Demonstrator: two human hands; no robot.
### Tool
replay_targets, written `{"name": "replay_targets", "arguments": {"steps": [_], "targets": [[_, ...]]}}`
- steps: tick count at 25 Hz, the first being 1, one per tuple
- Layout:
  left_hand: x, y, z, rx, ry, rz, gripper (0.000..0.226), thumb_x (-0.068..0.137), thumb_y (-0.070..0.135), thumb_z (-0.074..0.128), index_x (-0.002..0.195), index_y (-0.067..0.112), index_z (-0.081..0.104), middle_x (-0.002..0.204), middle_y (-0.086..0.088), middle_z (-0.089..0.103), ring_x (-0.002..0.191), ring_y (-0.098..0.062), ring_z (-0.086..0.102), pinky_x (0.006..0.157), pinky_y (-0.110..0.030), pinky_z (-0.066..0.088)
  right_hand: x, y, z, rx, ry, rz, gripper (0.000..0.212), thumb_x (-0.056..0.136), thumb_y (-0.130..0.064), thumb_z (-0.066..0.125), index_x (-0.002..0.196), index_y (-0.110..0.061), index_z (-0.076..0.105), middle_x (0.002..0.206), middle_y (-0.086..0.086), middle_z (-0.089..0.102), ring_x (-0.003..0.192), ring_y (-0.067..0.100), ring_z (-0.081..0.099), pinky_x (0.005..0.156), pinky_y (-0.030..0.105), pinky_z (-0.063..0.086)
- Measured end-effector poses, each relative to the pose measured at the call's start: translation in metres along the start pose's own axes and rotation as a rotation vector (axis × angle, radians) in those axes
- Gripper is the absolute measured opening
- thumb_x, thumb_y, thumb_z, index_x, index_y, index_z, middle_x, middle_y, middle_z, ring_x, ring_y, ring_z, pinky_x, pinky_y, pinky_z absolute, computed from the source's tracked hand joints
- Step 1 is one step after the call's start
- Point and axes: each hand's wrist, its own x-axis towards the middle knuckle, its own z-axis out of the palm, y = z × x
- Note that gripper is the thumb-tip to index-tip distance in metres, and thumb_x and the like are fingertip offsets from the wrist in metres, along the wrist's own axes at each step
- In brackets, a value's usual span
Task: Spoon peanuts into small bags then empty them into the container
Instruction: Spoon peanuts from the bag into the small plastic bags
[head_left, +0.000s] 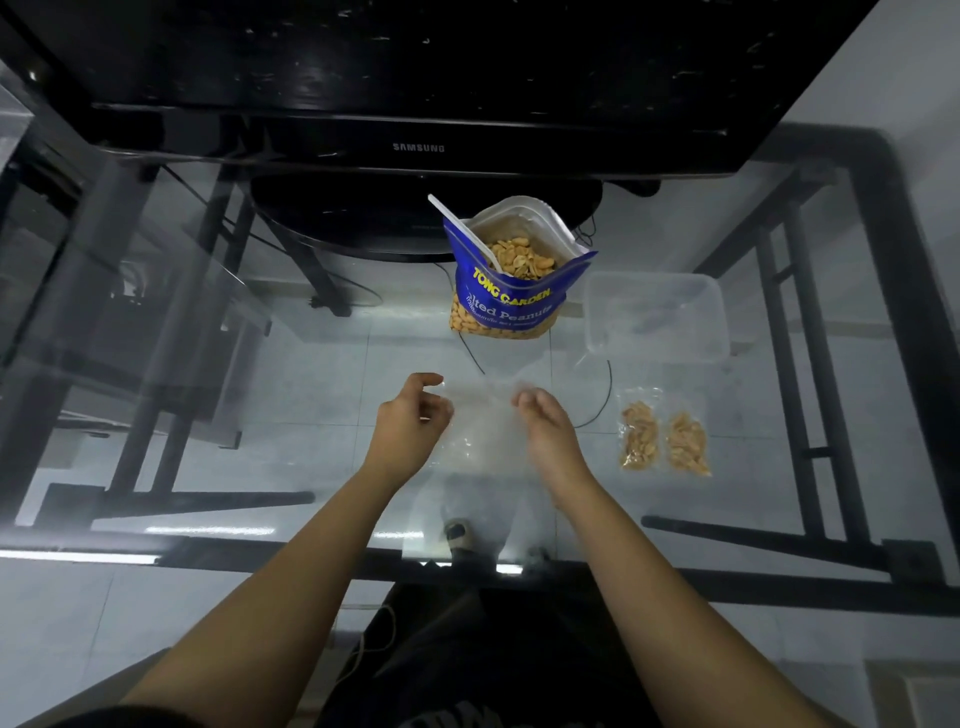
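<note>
A blue peanut bag (511, 299) stands open on the glass table, with a white plastic spoon (460, 228) stuck in the peanuts. Nearer to me, a small clear bag (485, 421) hangs between my hands. My left hand (413, 421) pinches its left top corner and my right hand (545, 423) pinches its right top edge. The small bag looks empty. Two small bags filled with peanuts (665, 439) lie flat to the right of my right hand. An empty clear plastic container (657, 314) sits right of the peanut bag.
A black monitor (415, 88) on its stand fills the far side of the glass table (234, 395). Black table frame bars and cables show through the glass. The table's near edge (208, 556) runs just in front of my body.
</note>
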Motion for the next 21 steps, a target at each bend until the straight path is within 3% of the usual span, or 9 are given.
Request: {"name": "replay_targets", "arguments": {"steps": [2, 4, 5, 8, 10, 13, 16, 21], "targets": [[-0.003, 0.003, 0.001, 0.262, 0.120, 0.117, 0.038, 0.089, 0.022, 0.059, 0.123, 0.007, 0.051, 0.114, -0.012, 0.062, 0.100, -0.024, 0.058, 0.088, -0.032, 0.046, -0.008, -0.004, -0.012, -0.114, 0.020, -0.147, 0.016, 0.098, -0.023, 0.041, 0.092, -0.021, 0.056, 0.090, -0.007, 0.060, 0.083, 0.000, 0.057, 0.072, 0.013, 0.041], [-0.008, 0.025, -0.004, 0.243, 0.225, 0.185, 0.035, 0.090, 0.025, 0.057, 0.120, 0.007, 0.055, 0.117, -0.011, 0.060, 0.101, -0.021, 0.057, 0.085, -0.028, 0.047, -0.015, -0.013, -0.024, -0.171, 0.017, -0.253, 0.013, 0.095, -0.023, 0.047, 0.091, -0.024, 0.059, 0.078, -0.010, 0.061, 0.065, -0.004, 0.058, 0.066, 0.012, 0.044], [-0.009, 0.040, -0.010, 0.120, 0.183, 0.173, 0.029, 0.092, 0.026, 0.055, 0.115, 0.009, 0.059, 0.112, -0.009, 0.063, 0.095, -0.017, 0.059, 0.079, -0.024, 0.047, -0.017, -0.020, -0.029, -0.218, 0.021, -0.304, 0.012, 0.094, -0.024, 0.050, 0.090, -0.025, 0.062, 0.076, -0.011, 0.061, 0.060, -0.004, 0.057, 0.063, 0.011, 0.045], [-0.012, 0.089, -0.029, -0.397, -0.219, 0.041, 0.018, 0.092, 0.023, 0.054, 0.094, 0.011, 0.068, 0.086, -0.004, 0.070, 0.077, -0.012, 0.063, 0.069, -0.019, 0.051, -0.023, -0.042, -0.039, -0.351, 0.048, -0.486, 0.013, 0.090, -0.024, 0.057, 0.088, -0.017, 0.068, 0.069, -0.012, 0.061, 0.057, -0.002, 0.054, 0.056, 0.010, 0.039], [-0.015, 0.112, -0.041, -0.452, -0.369, 0.079, 0.012, 0.088, 0.018, 0.060, 0.087, 0.009, 0.069, 0.077, -0.002, 0.069, 0.068, -0.009, 0.062, 0.065, -0.018, 0.052, -0.029, -0.060, -0.044, -0.401, 0.056, -0.579, 0.015, 0.089, -0.025, 0.059, 0.083, -0.015, 0.068, 0.065, -0.013, 0.060, 0.052, -0.001, 0.052, 0.052, 0.011, 0.036], [-0.019, 0.133, -0.053, -0.466, -0.406, 0.127, 0.008, 0.085, 0.011, 0.062, 0.082, 0.012, 0.070, 0.070, 0.001, 0.067, 0.061, -0.007, 0.059, 0.062, -0.017, 0.050, -0.037, -0.085, -0.052, -0.430, 0.061, -0.648, 0.020, 0.089, -0.032, 0.059, 0.076, -0.019, 0.066, 0.057, -0.015, 0.057, 0.045, 0.004, 0.046, 0.049, 0.017, 0.033], [-0.023, 0.149, -0.063, -0.494, -0.429, 0.160, 0.016, 0.085, 0.001, 0.060, 0.089, 0.012, 0.071, 0.071, 0.004, 0.069, 0.065, -0.006, 0.061, 0.065, -0.018, 0.051, -0.042, -0.105, -0.059, -0.407, 0.020, -0.694, 0.017, 0.089, -0.030, 0.059, 0.079, -0.019, 0.067, 0.053, -0.023, 0.056, 0.049, 0.000, 0.047, 0.051, 0.013, 0.033], [-0.030, 0.176, -0.079, -0.376, -0.388, 0.280, 0.019, 0.081, 0.005, 0.068, 0.099, 0.010, 0.069, 0.073, -0.001, 0.068, 0.071, -0.009, 0.062, 0.070, -0.021, 0.052, -0.048, -0.135, -0.069, -0.378, -0.035, -0.735, 0.011, 0.086, -0.035, 0.062, 0.083, -0.025, 0.067, 0.062, -0.009, 0.057, 0.052, 0.003, 0.045, 0.052, 0.014, 0.036]]}}
